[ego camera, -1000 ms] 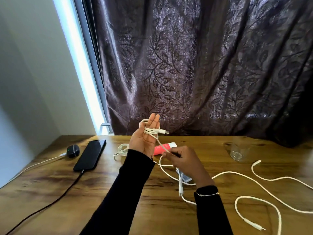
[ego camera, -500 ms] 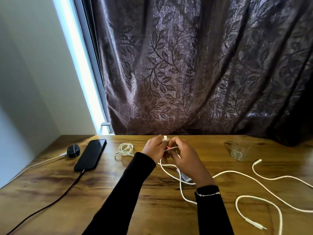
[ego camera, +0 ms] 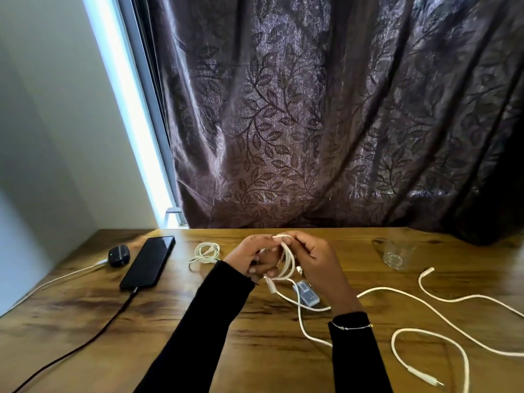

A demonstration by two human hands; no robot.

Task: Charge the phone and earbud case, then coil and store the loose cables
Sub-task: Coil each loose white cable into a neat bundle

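Observation:
My left hand (ego camera: 251, 258) and my right hand (ego camera: 314, 260) meet over the table's middle and both grip a small coil of white cable (ego camera: 287, 259). One plug end of it hangs just below the coil. A black phone (ego camera: 148, 262) lies at the left with a dark cable in its near end. Beside it sits the dark earbud case (ego camera: 119, 255) with a white cable plugged in and a green light showing. A finished white coil (ego camera: 205, 252) rests left of my hands. Long loose white cables (ego camera: 442, 316) sprawl across the right side.
A clear glass (ego camera: 397, 255) stands at the back right of the wooden table (ego camera: 113, 336). A small grey-blue object (ego camera: 307, 295) lies under my right wrist. A dark patterned curtain (ego camera: 326, 123) hangs behind the table; a wall closes off the left.
My left hand came down from its raised position with the wound cable. Both hands drew together, and the wound loops now hang between them as a coil.

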